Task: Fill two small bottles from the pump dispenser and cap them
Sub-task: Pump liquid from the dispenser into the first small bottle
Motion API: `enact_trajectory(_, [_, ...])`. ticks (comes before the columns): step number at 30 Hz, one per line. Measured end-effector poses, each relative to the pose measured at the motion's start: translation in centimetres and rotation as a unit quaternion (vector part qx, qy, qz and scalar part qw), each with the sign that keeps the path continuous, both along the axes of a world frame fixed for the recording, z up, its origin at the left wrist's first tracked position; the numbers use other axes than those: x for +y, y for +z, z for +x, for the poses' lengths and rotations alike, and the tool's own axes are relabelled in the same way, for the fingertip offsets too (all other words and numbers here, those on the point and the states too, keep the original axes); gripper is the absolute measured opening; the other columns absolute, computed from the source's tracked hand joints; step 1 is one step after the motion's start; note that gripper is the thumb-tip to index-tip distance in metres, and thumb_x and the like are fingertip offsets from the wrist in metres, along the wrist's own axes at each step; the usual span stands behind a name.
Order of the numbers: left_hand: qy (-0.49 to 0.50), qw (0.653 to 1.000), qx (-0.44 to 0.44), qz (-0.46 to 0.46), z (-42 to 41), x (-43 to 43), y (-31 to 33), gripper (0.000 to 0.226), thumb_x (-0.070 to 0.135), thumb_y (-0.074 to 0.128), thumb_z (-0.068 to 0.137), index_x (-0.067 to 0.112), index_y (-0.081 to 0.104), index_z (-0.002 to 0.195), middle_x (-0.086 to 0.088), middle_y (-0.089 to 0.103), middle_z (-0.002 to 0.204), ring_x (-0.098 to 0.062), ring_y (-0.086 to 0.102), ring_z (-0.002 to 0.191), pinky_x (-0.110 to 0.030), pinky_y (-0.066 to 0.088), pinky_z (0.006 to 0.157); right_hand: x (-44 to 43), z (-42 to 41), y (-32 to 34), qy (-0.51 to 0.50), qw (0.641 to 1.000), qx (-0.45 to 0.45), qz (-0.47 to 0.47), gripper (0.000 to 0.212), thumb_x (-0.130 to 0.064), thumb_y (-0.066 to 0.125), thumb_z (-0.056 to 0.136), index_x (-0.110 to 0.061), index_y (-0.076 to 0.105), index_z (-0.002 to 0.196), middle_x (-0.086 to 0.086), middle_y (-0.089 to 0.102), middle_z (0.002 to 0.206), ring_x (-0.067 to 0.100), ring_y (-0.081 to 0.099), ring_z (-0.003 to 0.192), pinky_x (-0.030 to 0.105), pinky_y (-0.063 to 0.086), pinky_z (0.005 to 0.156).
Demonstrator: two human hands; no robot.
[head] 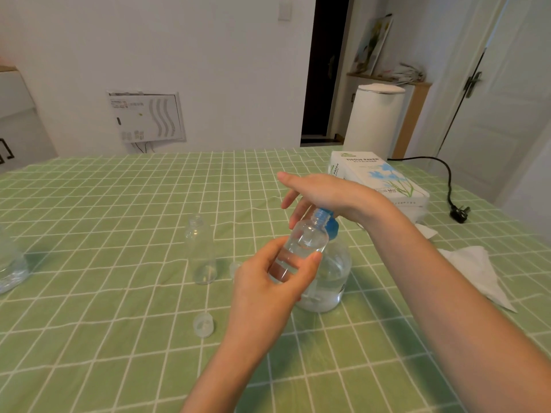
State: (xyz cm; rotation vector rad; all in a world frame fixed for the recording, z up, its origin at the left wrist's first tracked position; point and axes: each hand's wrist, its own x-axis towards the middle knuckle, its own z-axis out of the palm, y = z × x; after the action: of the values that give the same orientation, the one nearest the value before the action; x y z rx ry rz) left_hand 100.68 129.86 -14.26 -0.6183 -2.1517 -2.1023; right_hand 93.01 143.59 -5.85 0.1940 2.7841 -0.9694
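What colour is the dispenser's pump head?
Blue pump head, clearest in the head view, under the right hand.

There is just one view. It sits up on the person's head and looks forward and down. The left hand (268, 281) and right hand (325, 195) are close, in the middle. The tabletop (119, 338) spreads all around the hands, and a white wall (208, 55) stands far behind them.

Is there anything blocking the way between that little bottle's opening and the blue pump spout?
Nothing visible does. The left hand holds the small bottle tilted, with its uncapped neck right against the blue pump spout. The right hand presses down from above, not between them.
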Motion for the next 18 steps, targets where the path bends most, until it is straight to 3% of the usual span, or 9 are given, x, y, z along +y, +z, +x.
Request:
enact_trajectory(6, [0.001, 1.000, 0.004, -0.005, 0.0, 0.0, -0.1, 0.019, 0.037, 0.071, 0.077, 0.053, 0.065, 0.085, -0.003, 0.067, 0.077, -0.030, 0.063, 0.073, -0.041, 0.056, 0.063, 0.0, 0.0, -0.5, 0.006, 1.000, 0.023, -0.011, 0.064, -0.063, 0.025, 0.094, -0.016, 0.067, 0.106, 0.004, 0.072, 0.091, 0.024, 0.062, 0.102, 0.042, 0.040, 0.092])
enact_trajectory(12, [-0.001, 1.000, 0.000, -0.011, 0.1, -0.2, -0.3, 0.014, 0.034, 0.070, 0.077, 0.041, 0.066, 0.088, 0.000, 0.066, 0.070, -0.027, 0.063, 0.070, -0.046, 0.055, 0.065, 0.0, -0.1, -1.4, 0.012, 1.000, 0.028, -0.008, 0.065, -0.062, 0.025, 0.095, -0.014, 0.069, 0.102, 0.007, 0.071, 0.095, 0.024, 0.061, 0.101, 0.035, 0.039, 0.086])
enact_trajectory(18, [0.001, 1.000, 0.003, -0.013, 0.1, -0.1, 0.0, 0.016, 0.039, 0.070, 0.075, 0.045, 0.065, 0.090, -0.002, 0.067, 0.073, -0.030, 0.063, 0.071, -0.042, 0.055, 0.062, -0.1, 0.0, -0.5, 0.007, 1.000, 0.017, 0.004, 0.065, -0.065, 0.024, 0.093, -0.018, 0.067, 0.107, 0.007, 0.068, 0.106, 0.025, 0.059, 0.107, 0.042, 0.041, 0.094])
